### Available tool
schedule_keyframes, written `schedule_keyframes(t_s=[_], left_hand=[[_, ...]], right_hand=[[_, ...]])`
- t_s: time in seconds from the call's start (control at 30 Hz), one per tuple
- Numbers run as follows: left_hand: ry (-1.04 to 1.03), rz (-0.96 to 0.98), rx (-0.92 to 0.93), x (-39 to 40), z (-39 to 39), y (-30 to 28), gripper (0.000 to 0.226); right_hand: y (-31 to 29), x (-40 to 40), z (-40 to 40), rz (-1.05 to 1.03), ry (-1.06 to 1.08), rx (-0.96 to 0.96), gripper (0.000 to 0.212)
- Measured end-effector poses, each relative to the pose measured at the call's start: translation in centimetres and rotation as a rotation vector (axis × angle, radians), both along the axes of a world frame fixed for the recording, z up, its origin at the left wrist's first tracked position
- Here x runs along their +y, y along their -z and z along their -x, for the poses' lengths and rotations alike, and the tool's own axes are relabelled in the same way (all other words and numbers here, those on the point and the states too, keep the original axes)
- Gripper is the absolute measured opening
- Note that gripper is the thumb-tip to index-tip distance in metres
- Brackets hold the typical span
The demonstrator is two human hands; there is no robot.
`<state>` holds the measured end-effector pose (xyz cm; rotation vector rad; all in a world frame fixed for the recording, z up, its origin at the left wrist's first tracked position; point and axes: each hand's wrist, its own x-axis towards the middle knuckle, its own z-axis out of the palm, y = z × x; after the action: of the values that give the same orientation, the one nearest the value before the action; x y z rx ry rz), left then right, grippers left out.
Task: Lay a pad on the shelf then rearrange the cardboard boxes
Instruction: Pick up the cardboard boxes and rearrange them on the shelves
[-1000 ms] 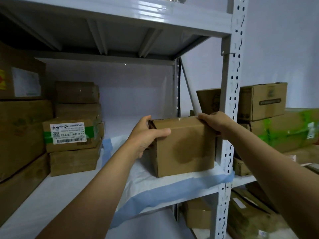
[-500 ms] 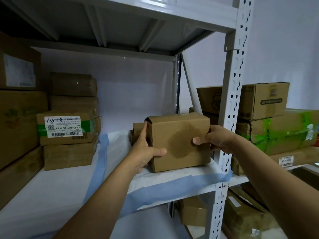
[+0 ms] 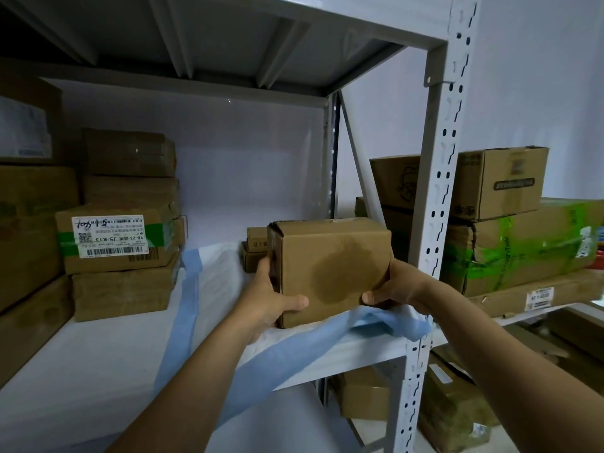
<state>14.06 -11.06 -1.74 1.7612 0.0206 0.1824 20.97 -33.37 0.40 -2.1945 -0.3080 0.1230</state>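
Observation:
A brown cardboard box [image 3: 330, 269] with a dark stain on its front stands at the right front of the shelf [image 3: 81, 371], on a white pad with a blue border [image 3: 225, 279]. My left hand [image 3: 271, 302] grips its lower left corner, thumb across the front. My right hand [image 3: 397, 286] grips its lower right corner. The pad's blue front edge [image 3: 385, 322] is bunched up under my right hand. Two small boxes [image 3: 256, 248] sit stacked right behind the held box.
Several stacked boxes [image 3: 121, 223], one with a white label and green tape, fill the shelf's left side. A perforated upright post [image 3: 438, 197] stands just right of the held box. More boxes [image 3: 510, 223] lie on the neighbouring shelf, others [image 3: 362, 397] on the level below.
Both hands slid from the box's top corners down to its lower corners. The box now sits a little further left and forward, and the pad's front edge has bunched up.

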Motion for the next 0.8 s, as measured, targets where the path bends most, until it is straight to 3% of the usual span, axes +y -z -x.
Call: schedule_keyframes(t_s=[0.13, 0.23, 0.27, 0.33, 0.43, 0.7, 0.8], left_hand=[[-0.005, -0.043, 0.033, 0.2, 0.9, -0.6, 0.089], [0.013, -0.019, 0.100, 0.3, 1.4, -2.4, 0.097], [0.003, -0.003, 0.078, 0.2, 1.3, -3.0, 0.093], [-0.036, 0.004, -0.023, -0.1, 1.0, -3.8, 0.078], [-0.056, -0.006, -0.062, -0.2, 0.3, -3.8, 0.068], [-0.077, 0.027, -0.023, -0.1, 0.6, -3.0, 0.060], [-0.070, 0.046, -0.006, -0.2, 0.8, -3.4, 0.060]], right_hand=[[-0.6, 0.1, 0.5, 0.104, -0.013, 0.020, 0.048], [-1.9, -0.4, 0.9, -0.200, -0.092, 0.153, 0.104], [-2.3, -0.2, 1.0, -0.273, -0.039, 0.092, 0.106], [-3.2, 0.4, 1.2, -0.343, 0.084, -0.112, 0.076], [-3.6, 1.2, 0.9, -0.193, 0.156, -0.304, 0.046], [-3.2, 1.5, 0.6, -0.150, 0.179, -0.402, 0.032], [-4.3, 1.7, 0.9, 0.024, 0.234, -0.466, 0.027]])
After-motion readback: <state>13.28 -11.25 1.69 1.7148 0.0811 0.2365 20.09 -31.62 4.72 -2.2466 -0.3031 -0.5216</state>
